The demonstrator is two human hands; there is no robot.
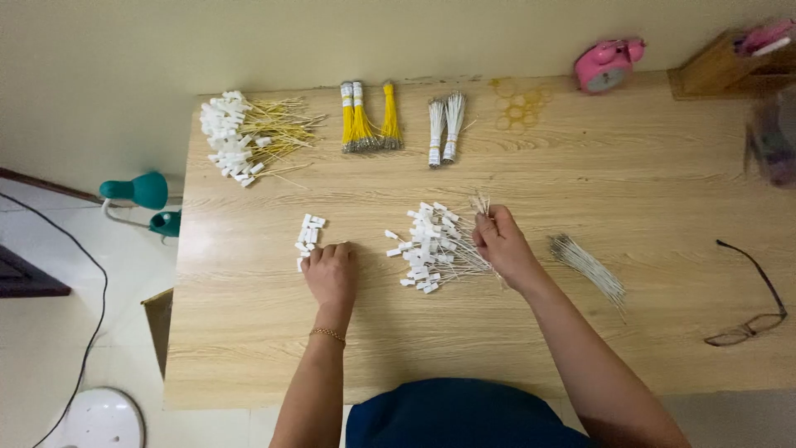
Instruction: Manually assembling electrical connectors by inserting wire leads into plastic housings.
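A: Left hand (330,272)?
B: Flat, fingers curled on white tags (308,235), centre-left; grip unclear.
A: Right hand (502,245)?
B: Pinching white wires (482,203) above tag pile (431,245), mid-frame on table (580,332).

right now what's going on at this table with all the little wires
A person sits at a wooden table sorting small wire parts. The left hand rests on a little cluster of loose white connectors. The right hand pinches a few thin white wires above a pile of white wires with connectors fitted. Loose white wires lie to the right. Further back sit a pile of yellow wires with connectors, bundled yellow wires and bundled white wires.
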